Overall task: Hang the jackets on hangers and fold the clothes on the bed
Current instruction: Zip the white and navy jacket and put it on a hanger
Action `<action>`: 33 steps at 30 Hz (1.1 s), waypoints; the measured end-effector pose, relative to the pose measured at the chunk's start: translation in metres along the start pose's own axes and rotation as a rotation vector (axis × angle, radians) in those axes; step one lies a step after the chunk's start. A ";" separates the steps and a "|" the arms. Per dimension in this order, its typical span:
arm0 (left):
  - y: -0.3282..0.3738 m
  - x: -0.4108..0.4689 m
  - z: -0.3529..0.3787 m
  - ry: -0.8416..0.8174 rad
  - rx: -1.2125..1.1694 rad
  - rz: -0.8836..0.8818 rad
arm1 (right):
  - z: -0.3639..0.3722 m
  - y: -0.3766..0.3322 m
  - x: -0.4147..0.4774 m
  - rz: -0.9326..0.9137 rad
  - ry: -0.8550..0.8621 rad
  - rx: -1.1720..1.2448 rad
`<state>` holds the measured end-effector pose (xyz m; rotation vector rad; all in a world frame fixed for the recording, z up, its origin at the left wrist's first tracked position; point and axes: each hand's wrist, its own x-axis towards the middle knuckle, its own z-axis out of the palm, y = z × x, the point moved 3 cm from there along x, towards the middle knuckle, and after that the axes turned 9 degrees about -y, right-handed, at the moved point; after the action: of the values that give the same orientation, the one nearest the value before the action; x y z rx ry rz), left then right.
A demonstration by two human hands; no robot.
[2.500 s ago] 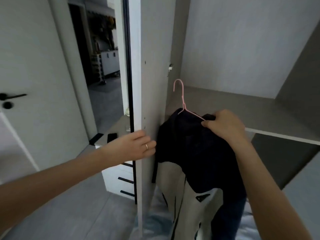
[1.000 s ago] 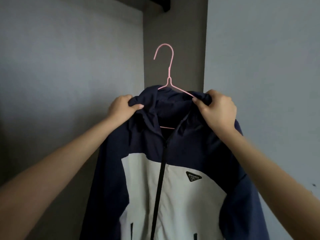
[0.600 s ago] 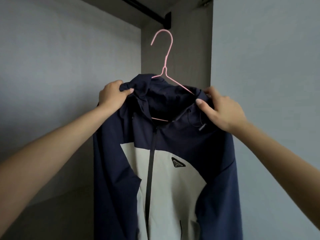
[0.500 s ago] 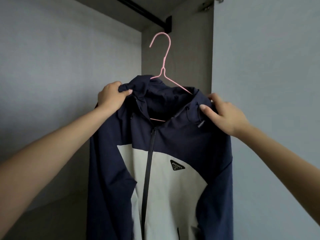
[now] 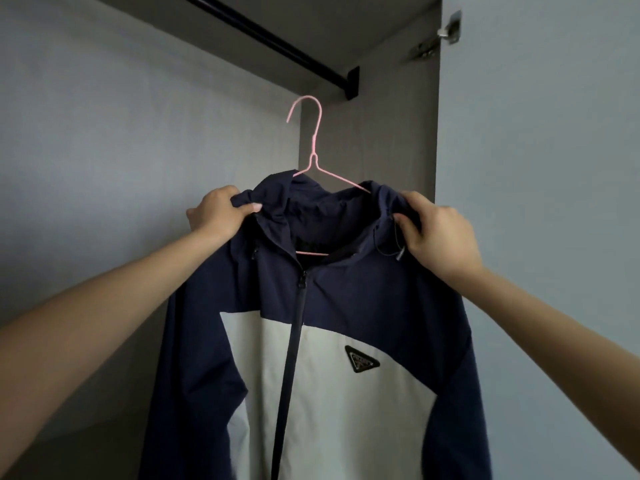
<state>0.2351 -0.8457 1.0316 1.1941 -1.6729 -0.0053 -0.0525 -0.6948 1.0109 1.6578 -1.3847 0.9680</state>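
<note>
Both bare arms reach upward. Left hand at nine o'clock, right hand at three, fingers curled into the jacket.

In the middle of the frame, a little above centre, the jacket hangs on a pink wire hanger. The two sloping arms of the hanger go inside the dark blue shoulders, and its lower bar shows in the open neck. The hook stands free below the black rail, which runs from the top centre down to a black bracket on the wardrobe side panel; hook and rail are apart. The left hand grips the cloth at the left of the collar, and the right hand grips it at the right, so both hands bear hanger and jacket together.
</note>
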 end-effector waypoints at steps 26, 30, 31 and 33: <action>0.111 0.083 0.006 -0.200 0.041 0.341 | -0.011 0.038 0.239 0.362 0.139 -0.024; 0.093 0.112 0.016 -0.200 0.050 0.396 | 0.022 0.027 0.278 0.401 0.164 0.047; 0.088 0.118 0.019 -0.197 0.057 0.408 | 0.032 0.024 0.286 0.413 0.164 0.071; 0.073 0.129 0.030 -0.201 0.074 0.421 | 0.055 0.019 0.300 0.435 0.168 0.129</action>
<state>0.1670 -0.9138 1.1485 0.8966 -2.0918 0.2058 -0.0288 -0.8714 1.2589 1.3493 -1.6278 1.4350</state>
